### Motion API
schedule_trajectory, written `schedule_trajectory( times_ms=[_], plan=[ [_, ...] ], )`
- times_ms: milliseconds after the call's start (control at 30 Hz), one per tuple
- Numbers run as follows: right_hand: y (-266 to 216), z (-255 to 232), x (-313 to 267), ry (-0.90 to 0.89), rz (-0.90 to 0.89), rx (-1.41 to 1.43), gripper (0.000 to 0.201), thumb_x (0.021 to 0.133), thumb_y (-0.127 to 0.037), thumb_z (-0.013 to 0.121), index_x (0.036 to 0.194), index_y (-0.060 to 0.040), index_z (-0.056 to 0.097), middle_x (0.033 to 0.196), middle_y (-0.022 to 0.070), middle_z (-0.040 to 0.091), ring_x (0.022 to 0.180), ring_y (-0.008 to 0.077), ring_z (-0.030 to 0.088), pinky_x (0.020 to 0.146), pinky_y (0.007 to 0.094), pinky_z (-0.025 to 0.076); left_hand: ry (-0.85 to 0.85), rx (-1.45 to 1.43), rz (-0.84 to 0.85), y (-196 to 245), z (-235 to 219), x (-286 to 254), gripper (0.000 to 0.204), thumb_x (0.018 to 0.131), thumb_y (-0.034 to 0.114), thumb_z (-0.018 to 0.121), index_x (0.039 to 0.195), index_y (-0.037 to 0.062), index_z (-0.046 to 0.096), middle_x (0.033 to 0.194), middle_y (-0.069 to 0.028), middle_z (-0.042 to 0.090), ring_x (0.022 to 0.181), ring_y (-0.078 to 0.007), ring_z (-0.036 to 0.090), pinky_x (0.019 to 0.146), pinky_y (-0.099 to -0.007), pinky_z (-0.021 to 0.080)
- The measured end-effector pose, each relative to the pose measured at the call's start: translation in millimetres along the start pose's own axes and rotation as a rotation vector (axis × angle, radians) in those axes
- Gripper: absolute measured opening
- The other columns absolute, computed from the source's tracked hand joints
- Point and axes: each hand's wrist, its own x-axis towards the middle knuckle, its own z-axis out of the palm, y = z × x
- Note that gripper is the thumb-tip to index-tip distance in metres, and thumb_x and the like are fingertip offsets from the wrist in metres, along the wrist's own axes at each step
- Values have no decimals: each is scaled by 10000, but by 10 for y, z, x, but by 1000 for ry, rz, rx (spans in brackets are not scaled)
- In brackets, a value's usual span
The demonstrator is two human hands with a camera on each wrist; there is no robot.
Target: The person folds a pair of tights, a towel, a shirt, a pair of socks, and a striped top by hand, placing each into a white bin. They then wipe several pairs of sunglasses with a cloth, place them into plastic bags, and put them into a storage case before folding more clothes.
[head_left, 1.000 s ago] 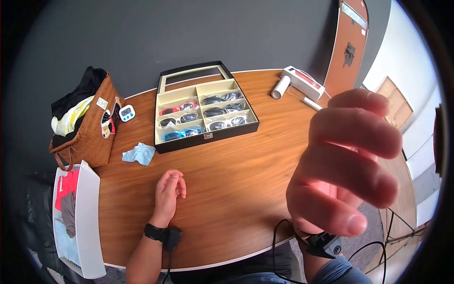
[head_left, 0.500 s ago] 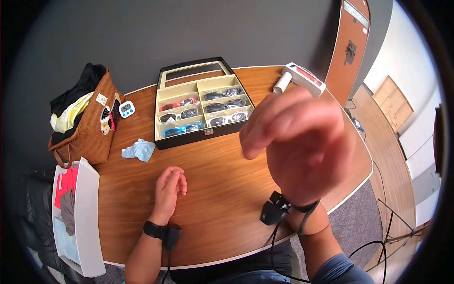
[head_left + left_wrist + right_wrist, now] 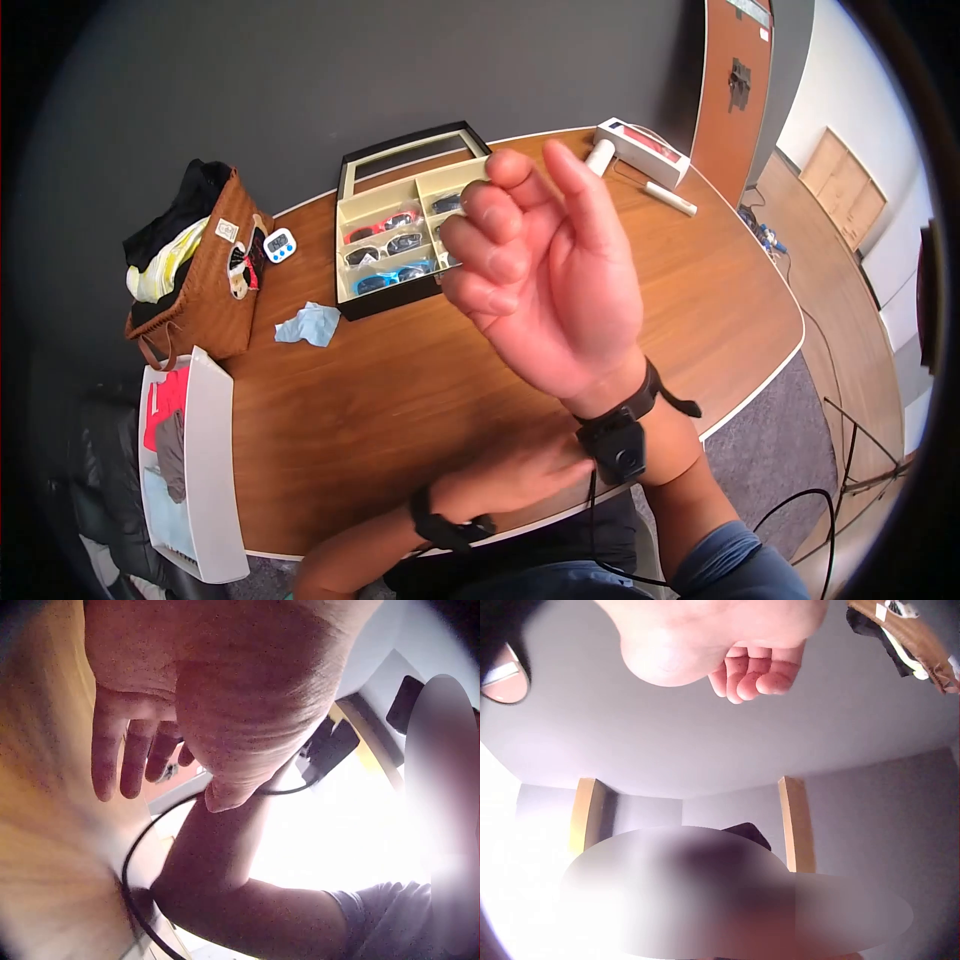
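Observation:
My right hand (image 3: 560,275) is raised above the table, palm toward the head camera, with its fingers loosely bent and nothing in them. It covers part of the black display case (image 3: 392,303) of sunglasses. In the right wrist view, the bent fingers of that hand (image 3: 727,637) show against a grey wall. Low at the table's front edge is my left hand (image 3: 515,475), near the right wrist strap, with fingers extended and holding nothing. The left wrist view shows this hand (image 3: 217,682) from the palm side, its fingers fairly straight.
A woven basket (image 3: 215,285) of clothes, a small timer (image 3: 280,245) and a light blue cloth (image 3: 308,325) are on the left. The white bin (image 3: 220,480) holds folded fabric. At the back right lie a white box (image 3: 665,165) and a white tube (image 3: 671,198). Cables trail from both wrists.
My right hand has turned its palm toward the head camera and moved left, over the case's right side. The left hand has moved right and down toward the table's front edge.

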Motion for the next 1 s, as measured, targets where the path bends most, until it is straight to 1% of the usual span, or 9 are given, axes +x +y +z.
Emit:
schedule_trajectory(
  times_ms=[67,267,367,467,533,600,767,867,1000],
  plan=[
    [15,36,-33,9,-20,-35,405,1041,-400,366,1015,-66,594,794,48,590,644,143,511,571,280,422,-127,-155,-21,30,177,112,390,927,226,597,1246,18,514,1136,-216,610,1031,-399,589,866,-435,485],
    [4,82,-35,-2,-143,-195,433,1051,-376,298,1040,-58,590,793,49,584,632,135,477,546,277,402,-40,-77,-33,197,284,88,226,936,151,537,1119,22,567,1005,-202,643,937,-373,618,799,-420,492],
    [-1,101,-33,-3,-177,-345,392,1042,-370,374,1011,-27,560,780,55,573,648,99,524,584,247,440,-277,55,35,219,331,60,177,987,178,513,1058,39,598,946,-97,660,814,-264,632,750,-360,490],
    [78,77,-43,-5,-310,-691,356,1041,-341,395,1000,-29,561,781,40,576,655,81,520,594,228,436,-603,-379,-80,351,450,80,241,1023,217,476,1117,7,548,935,-110,629,890,-243,617,824,-351,479],
    [171,91,-92,-21,-239,-735,304,1036,-320,425,992,-54,565,785,5,569,671,61,512,613,207,426,-570,-376,-42,321,615,65,272,1018,229,491,1147,5,576,1009,-119,663,951,-255,635,859,-341,483],
    [294,91,-133,-13,-77,-715,282,1034,-307,434,983,-61,563,783,-9,556,687,49,501,622,204,421,-237,-317,-19,146,788,31,306,1009,237,487,1128,-23,597,1020,-163,671,979,-302,648,880,-371,490],
    [473,238,-270,-151,98,-781,216,1028,-225,457,1016,-38,563,804,7,538,729,67,494,655,245,439,-65,-175,13,84,531,-125,299,988,263,555,1156,38,659,1135,-126,683,1040,-261,643,914,-350,493],
    [464,368,-384,-261,197,-833,220,1011,-199,492,1107,-17,569,888,57,585,800,119,560,729,283,476,-18,-225,-48,-32,136,-293,282,989,259,558,1131,39,661,1072,-105,684,981,-237,644,868,-337,503],
    [440,530,-505,-587,71,-849,295,981,-129,530,1237,16,544,1043,106,611,935,225,606,840,302,479,-90,-233,-311,-176,-714,-414,237,994,232,547,1082,34,644,934,-34,648,866,-146,612,788,-275,499]
  ],
)
